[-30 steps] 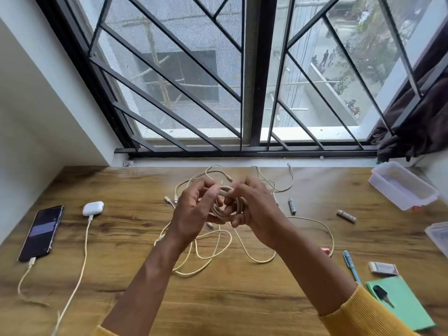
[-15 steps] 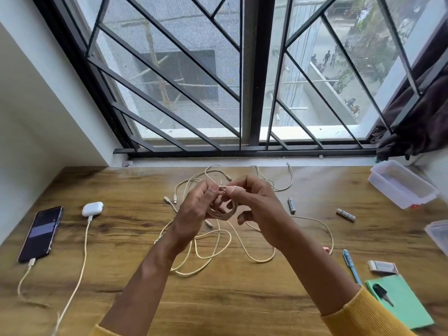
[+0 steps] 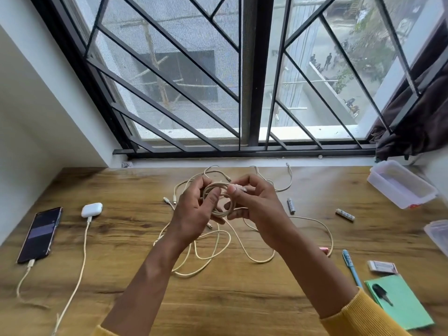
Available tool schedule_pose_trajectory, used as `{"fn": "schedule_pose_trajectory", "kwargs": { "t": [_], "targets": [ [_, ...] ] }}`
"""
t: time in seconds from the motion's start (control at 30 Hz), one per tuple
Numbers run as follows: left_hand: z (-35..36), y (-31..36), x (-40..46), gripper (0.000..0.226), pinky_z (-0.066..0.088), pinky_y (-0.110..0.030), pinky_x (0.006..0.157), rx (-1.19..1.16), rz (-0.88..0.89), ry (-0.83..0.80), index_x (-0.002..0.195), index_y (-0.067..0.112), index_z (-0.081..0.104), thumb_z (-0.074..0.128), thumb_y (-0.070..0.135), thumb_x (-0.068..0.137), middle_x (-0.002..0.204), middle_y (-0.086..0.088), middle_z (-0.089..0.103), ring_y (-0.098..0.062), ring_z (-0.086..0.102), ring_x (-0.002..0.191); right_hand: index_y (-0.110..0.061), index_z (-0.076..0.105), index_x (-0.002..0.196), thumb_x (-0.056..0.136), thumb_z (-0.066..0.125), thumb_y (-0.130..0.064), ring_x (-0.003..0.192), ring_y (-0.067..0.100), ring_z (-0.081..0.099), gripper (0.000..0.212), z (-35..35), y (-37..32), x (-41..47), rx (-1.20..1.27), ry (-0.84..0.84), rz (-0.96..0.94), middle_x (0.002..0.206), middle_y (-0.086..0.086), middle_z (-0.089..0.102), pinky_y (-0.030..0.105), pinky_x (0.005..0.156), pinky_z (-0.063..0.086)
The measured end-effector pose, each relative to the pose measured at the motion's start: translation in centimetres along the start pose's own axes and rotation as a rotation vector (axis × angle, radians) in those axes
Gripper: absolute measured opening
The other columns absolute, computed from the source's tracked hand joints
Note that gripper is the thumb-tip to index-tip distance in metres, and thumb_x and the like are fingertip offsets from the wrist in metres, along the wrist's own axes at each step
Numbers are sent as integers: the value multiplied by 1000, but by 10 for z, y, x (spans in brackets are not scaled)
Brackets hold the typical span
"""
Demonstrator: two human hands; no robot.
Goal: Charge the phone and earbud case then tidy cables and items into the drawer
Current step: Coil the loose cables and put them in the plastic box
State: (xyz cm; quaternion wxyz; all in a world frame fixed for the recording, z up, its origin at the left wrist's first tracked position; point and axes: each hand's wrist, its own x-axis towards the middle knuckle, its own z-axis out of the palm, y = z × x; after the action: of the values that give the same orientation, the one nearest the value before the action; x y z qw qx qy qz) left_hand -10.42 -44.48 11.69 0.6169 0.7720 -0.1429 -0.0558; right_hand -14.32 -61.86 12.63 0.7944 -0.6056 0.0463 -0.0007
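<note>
Surface (image 3: 242, 299): wooden, lying under a barred window (image 3: 242, 81), with a dark curtain (image 3: 421, 122) hanging at the right.
Left hand (image 3: 194, 214): raised above the surface, its fingers curling round a small coil of cream cable (image 3: 219, 200) with the thumb lying across the loops.
Right hand (image 3: 257, 207): gripping the same coil from the other side, thumb and forefinger pinching the cable's plug end at the top.
Hidden: both hands are covering much of the coil, and the forearms are blocking part of the loose cables (image 3: 218, 251) sprawling on the surface below; how many cables are lying there cannot be told.
Phone (image 3: 40, 235): lying at the left, with a cable plugged in at its near end.
Earbud case (image 3: 91, 209): sitting just beside the phone, its own cable running toward the near edge and getting cut off there.
Right side: two batteries (image 3: 291, 205) lying apart, a blue pen (image 3: 351, 266), an eraser (image 3: 382, 267), a green notepad (image 3: 402, 304) carrying a small dark item too small to make out, and a clear container (image 3: 401, 183).
Cut off: a second clear container (image 3: 438, 235) is being clipped by the right border; a pink item behind the right forearm is mostly hidden.
</note>
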Motion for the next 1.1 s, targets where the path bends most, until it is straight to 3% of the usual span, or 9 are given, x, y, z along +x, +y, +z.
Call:
{"fn": "schedule_pose_trajectory", "kwargs": {
  "t": [0.2,0.37,0.47,0.63,0.7,0.83,0.93,1.1],
  "targets": [
    [0,6,-1,9,62,-49,47,34,74,136,102,13,70,75,19,98,71,-7,69,-26,72,59,-6,61,107,103,66,-14,80,33,72,10,1,2,2,-107,-14,-56,87,14,69,41,68,63],
    [3,13,-4,22,54,-34,40,32,89,220,96,18,75,83,32,81,67,-6,75,-22,71,53,-15,56,101,106,61,-15,70,28,73,7,7,11,2,-283,48,-191,83,15,73,46,66,65],
    [5,12,-2,21,57,-38,45,22,72,234,94,23,75,85,31,78,67,-6,76,-22,72,55,-13,55,99,105,62,-12,68,30,72,9,6,13,3,-285,74,-203,80,15,73,51,66,64],
    [10,12,1,21,65,-53,63,-24,51,245,98,21,74,87,21,81,71,-9,77,-30,76,63,-9,58,96,101,68,-10,62,27,73,12,6,11,5,-295,136,-246,76,16,72,44,60,62],
    [9,13,2,20,65,-52,63,-18,43,246,99,20,74,86,18,83,72,-9,78,-30,76,64,-9,59,95,100,71,-10,65,28,74,12,5,10,4,-284,128,-259,77,16,72,42,60,62],
    [5,14,6,25,64,-50,56,104,32,252,96,23,74,87,34,77,71,-3,78,-23,77,62,-9,61,97,98,74,-12,75,29,77,13,5,10,3,-246,90,-261,83,14,75,38,64,62],
    [5,14,7,22,64,-46,56,212,18,280,92,24,73,92,27,81,69,0,77,-15,76,59,-10,63,95,97,75,-11,75,28,78,12,5,12,2,-242,114,-252,80,11,76,35,62,60],
    [4,12,8,26,64,-52,58,229,-14,250,92,22,70,93,26,81,73,-3,77,-19,77,61,-11,64,92,94,77,-8,71,29,77,14,6,15,4,-260,160,-252,77,13,75,38,59,61]
  ]
}}
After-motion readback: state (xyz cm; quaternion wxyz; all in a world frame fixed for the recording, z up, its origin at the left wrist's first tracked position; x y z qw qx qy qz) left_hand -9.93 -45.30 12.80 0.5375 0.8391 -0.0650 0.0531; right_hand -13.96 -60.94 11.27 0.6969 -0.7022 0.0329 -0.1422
